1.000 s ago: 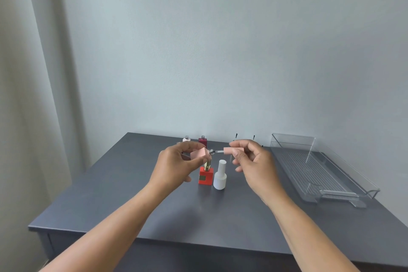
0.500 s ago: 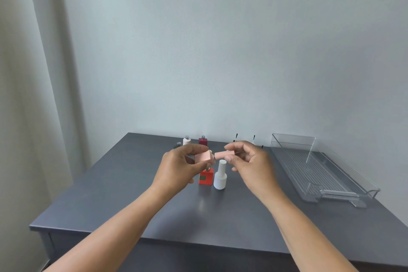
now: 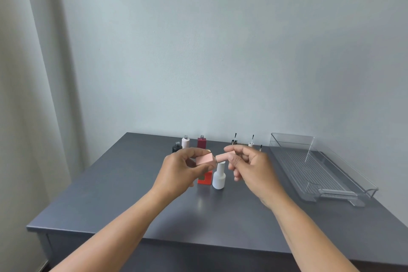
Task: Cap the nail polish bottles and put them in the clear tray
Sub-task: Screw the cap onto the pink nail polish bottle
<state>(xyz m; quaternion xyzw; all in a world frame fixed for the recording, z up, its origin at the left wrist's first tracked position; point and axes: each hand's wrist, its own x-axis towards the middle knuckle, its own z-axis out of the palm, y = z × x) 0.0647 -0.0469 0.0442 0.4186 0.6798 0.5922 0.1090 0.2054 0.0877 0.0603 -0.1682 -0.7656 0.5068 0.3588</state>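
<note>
A pink bottle [image 3: 204, 159] held sideways for capping.
The left hand [image 3: 178, 172] gripped it, the right hand [image 3: 249, 165] pinched the pink cap [image 3: 223, 157]; a crooked start could cross-thread and leak.

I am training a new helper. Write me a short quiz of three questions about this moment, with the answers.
1. True or false: the tray already holds a bottle.
2. Which hand pinches the pink cap? A) left B) right
3. How many uncapped bottles stand at the back left of the table?

Key
1. False: nothing lies in the tray.
2. B: the right hand pinches the cap, and the left hand holds the pink bottle.
3. Three: the black bottle, the pale bottle and the dark red bottle.
</note>
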